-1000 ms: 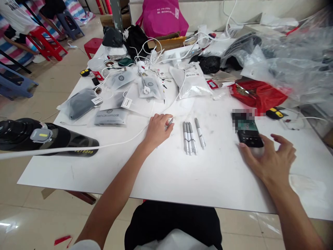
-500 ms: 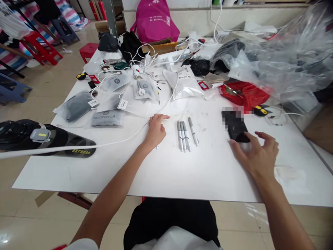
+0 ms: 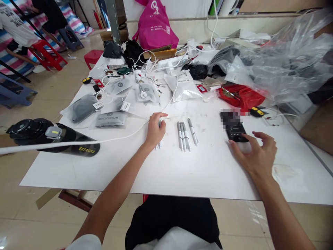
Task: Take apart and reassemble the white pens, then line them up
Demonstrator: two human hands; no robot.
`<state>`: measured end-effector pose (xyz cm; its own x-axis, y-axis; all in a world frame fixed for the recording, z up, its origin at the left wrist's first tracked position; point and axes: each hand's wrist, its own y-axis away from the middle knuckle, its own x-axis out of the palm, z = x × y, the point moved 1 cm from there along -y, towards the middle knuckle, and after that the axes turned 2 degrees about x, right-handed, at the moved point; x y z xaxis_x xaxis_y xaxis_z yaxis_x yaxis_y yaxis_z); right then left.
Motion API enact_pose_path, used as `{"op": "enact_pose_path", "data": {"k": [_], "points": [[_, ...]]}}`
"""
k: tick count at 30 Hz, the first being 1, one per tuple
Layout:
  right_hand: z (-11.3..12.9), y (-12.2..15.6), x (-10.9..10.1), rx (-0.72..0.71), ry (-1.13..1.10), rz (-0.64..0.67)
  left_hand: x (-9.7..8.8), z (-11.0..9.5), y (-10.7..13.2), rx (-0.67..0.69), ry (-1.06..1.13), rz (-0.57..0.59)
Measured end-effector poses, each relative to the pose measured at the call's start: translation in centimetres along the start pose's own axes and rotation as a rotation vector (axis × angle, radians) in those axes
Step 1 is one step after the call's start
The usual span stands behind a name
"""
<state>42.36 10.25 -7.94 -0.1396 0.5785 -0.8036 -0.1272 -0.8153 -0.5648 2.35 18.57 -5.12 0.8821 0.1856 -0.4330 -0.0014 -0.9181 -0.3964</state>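
Here the left hand [image 3: 155, 130] rests knuckles-up on the counter [image 3: 182, 170], fingers curled around a pen [image 3: 159, 143]; the right hand [image 3: 256, 152] lies spread, fingertips touching the phone [image 3: 235, 131].

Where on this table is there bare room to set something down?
Bare white table runs along the near edge, in front of the left hand, the pens and the right hand at the phone. The far half is crowded with cables, pouches and plastic bags.
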Motion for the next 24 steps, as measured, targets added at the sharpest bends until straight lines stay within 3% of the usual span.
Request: {"op": "enact_pose_path", "data": {"k": [6, 24], "points": [[-0.30, -0.01, 0.45, -0.011, 0.016, 0.042, 0.04, -0.11, 0.07, 0.032, 0.007, 0.001], [-0.35, 0.06, 0.49, 0.009, 0.019, -0.016, -0.29, -0.83, -0.04, 0.035, 0.062, -0.064]]}}
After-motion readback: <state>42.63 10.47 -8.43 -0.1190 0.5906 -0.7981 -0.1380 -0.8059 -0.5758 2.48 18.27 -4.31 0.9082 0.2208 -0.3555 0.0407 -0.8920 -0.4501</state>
